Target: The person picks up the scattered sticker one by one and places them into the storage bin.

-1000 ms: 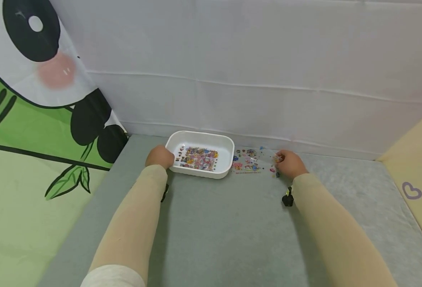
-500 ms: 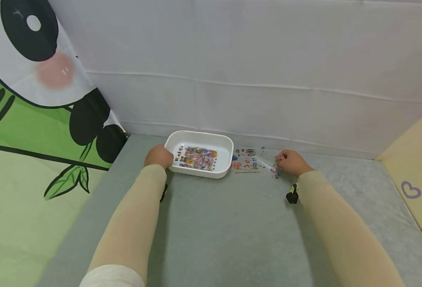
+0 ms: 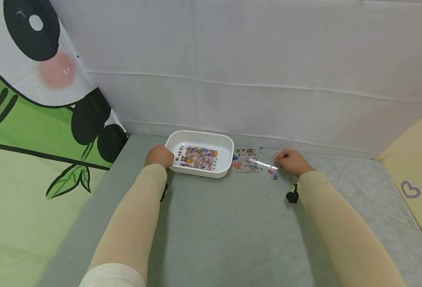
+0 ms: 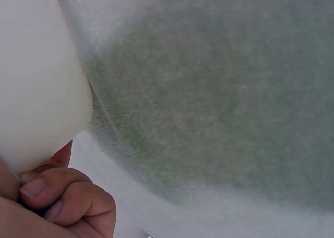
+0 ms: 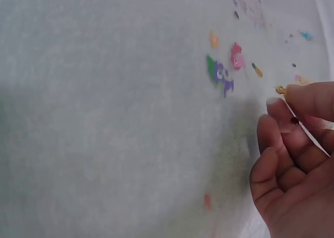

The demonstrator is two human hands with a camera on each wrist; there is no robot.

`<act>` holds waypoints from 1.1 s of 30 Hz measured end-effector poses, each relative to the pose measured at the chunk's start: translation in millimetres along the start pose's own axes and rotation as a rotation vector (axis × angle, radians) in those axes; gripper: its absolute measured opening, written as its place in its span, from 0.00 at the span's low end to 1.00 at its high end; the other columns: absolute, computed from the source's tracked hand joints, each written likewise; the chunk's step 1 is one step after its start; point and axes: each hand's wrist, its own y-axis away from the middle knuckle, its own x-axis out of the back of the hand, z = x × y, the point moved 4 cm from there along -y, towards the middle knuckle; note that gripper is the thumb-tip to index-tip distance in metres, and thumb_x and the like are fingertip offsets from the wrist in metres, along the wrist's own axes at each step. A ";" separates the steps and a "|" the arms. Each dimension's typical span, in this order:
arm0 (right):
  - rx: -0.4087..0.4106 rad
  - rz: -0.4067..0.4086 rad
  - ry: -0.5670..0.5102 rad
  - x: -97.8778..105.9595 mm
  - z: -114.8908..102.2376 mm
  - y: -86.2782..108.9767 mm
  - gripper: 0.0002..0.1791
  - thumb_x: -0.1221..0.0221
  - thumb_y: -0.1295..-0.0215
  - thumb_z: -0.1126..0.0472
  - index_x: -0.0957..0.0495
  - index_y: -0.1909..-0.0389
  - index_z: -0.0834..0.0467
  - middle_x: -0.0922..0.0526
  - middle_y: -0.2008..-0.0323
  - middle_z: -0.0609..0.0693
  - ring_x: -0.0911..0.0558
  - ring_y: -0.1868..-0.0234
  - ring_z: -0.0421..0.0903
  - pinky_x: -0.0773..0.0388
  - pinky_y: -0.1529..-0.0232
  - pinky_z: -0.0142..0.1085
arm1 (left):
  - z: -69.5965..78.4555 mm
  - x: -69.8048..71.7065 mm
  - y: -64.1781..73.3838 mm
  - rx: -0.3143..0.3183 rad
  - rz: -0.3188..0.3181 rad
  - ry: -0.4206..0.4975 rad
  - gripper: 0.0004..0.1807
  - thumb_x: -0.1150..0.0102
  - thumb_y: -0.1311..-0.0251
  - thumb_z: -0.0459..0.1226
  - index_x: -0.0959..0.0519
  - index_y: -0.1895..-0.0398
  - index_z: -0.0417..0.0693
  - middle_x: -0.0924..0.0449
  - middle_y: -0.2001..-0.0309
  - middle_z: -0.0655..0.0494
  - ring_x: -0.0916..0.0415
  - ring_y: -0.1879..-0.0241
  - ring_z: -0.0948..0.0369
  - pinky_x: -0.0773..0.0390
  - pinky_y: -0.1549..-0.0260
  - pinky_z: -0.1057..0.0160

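My left hand (image 3: 159,156) grips the left end of a white plastic tray (image 3: 196,173). In the left wrist view its curled fingers (image 4: 68,196) are at the corner of the tray's wall (image 4: 42,76). Several colourful cartoon stickers on clear film (image 3: 198,158) lie inside the tray. Right of the tray is a clear sticker sheet (image 3: 246,162) with small cartoon prints and a bright streak of glare. My right hand (image 3: 291,162) pinches this sheet's right edge between thumb and index finger. The right wrist view shows a small yellow print (image 5: 281,90) at that thumb's tip.
A grey cloth-covered table (image 3: 225,223) lies under everything. A white cloth backdrop (image 3: 246,79) rises close behind the tray and sheet. Printed cartoon panels stand at left (image 3: 89,115) and right (image 3: 411,175). A black wrist device (image 3: 292,195) hangs below the right wrist.
My right hand's wrist has shifted slightly right and turned. The sheet's right part has flexed, with a bright glare streak now across it. The left hand and tray stay put.
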 end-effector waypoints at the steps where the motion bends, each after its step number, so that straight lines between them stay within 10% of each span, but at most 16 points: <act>1: -0.011 0.002 -0.023 0.2 -0.3 0.6 0.09 0.43 0.28 0.59 0.22 0.58 0.63 0.19 0.56 0.57 0.27 0.64 0.48 0.30 0.61 0.40 | 0.2 0.0 -0.4 0.001 0.001 0.001 0.18 0.52 0.33 0.34 0.19 0.50 0.29 0.16 0.55 0.38 0.21 0.62 0.48 0.20 0.62 0.50; 33: -0.132 -0.067 -0.386 -1.5 -8.3 2.0 0.19 0.56 0.18 0.66 0.28 0.36 0.72 0.15 0.53 0.59 0.18 0.60 0.43 0.20 0.48 0.42 | -0.5 0.5 0.6 0.008 -0.006 0.009 0.19 0.52 0.33 0.34 0.20 0.48 0.28 0.17 0.54 0.37 0.22 0.61 0.48 0.20 0.62 0.49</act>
